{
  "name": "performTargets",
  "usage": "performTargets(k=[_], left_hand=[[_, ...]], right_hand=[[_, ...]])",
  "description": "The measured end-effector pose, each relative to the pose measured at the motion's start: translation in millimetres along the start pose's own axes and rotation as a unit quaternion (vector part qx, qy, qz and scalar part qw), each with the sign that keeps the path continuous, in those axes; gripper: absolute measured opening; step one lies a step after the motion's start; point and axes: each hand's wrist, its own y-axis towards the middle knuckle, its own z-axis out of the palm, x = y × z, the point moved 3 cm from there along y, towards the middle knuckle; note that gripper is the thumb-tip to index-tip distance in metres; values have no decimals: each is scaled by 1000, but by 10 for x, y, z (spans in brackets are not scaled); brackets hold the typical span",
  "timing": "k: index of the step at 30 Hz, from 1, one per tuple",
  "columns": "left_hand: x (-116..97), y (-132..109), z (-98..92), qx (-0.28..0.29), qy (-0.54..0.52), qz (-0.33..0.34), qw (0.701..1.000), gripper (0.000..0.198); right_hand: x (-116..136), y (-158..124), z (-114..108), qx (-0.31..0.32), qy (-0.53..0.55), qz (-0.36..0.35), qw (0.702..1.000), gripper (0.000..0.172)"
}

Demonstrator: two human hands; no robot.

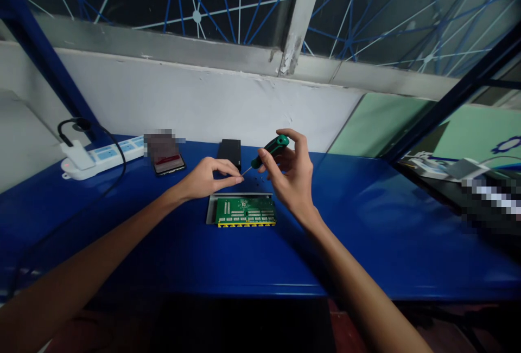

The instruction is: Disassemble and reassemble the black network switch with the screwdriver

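Note:
My right hand (291,171) grips a green-handled screwdriver (269,152), its shaft pointing down-left. My left hand (209,177) is pinched at the screwdriver's tip, its fingers closed on something too small to make out. Both hands hover just above a green circuit board (245,211) with a row of yellow ports along its front edge. The board lies in a grey metal tray (210,207) on the blue table (366,233). Several tiny dark screws (258,177) lie on the table behind the board.
A black box (229,152) stands behind the hands. At back left, a phone (169,164) lies beside a white power strip (101,156) with a plugged-in adapter and black cable. A white wall runs behind the table. Equipment sits at far right.

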Motion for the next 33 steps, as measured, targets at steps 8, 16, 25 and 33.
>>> performTargets(k=[8,16,25,33], left_hand=[[26,-28,-59,125,-14,11,992,17],[66,-23,-116,144,-5,7,990,16],[68,-30,-93,157,2,18,987,14],[77,-30,-85,161,7,21,987,13]], right_hand=[[80,-74,76,43,0,-24,999,45],[91,-101,137,61,-13,-46,997,46],[80,-109,145,70,-23,-51,996,45],[83,-118,150,78,-38,-52,995,44]])
